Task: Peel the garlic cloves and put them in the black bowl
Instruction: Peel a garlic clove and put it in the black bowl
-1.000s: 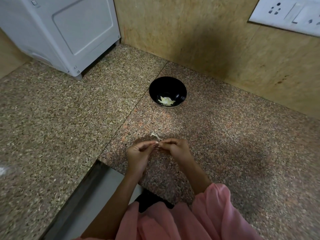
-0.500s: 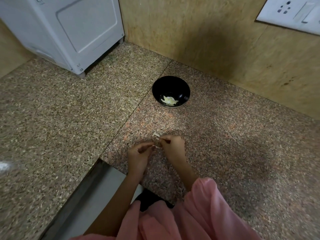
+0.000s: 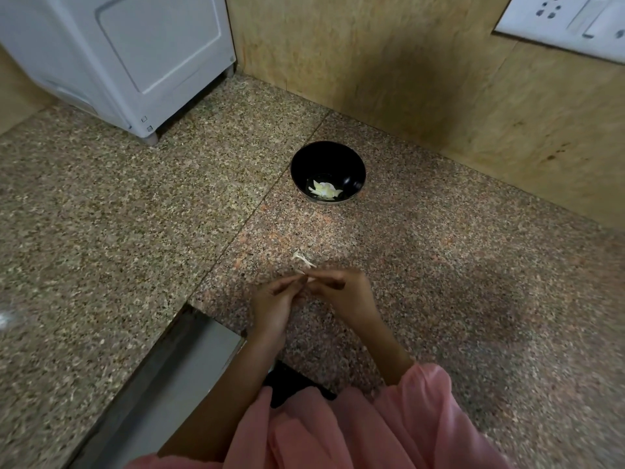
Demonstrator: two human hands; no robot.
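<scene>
Garlic clove, small and pale, sits pinched between the fingertips of your two hands above the speckled granite surface, though motion blur leaves little of it visible and you cannot tell how much skin remains on it. Your left hand has its fingers curled in toward the clove, thumb and forefinger closed on its near end; your right hand meets it from the other side, fingers bent and pinching the same clove, so both hands touch at the tips. Just beyond your fingertips a thin strip of papery garlic skin lies on the surface, apart from the clove. Farther back, well apart from your hands, the black bowl stands upright near the corner of the wall, and peeled garlic cloves lie in a pale cluster at its bottom. A seam in the surface runs diagonally just left of the bowl toward your left hand. At far left a white appliance stands on the surface against the tan wall panel, and a white switch and socket plate is fixed to the wall at upper right. Pink sleeves cover your forearms at the bottom edge, beside a steel sink edge cut into the surface at lower left.
</scene>
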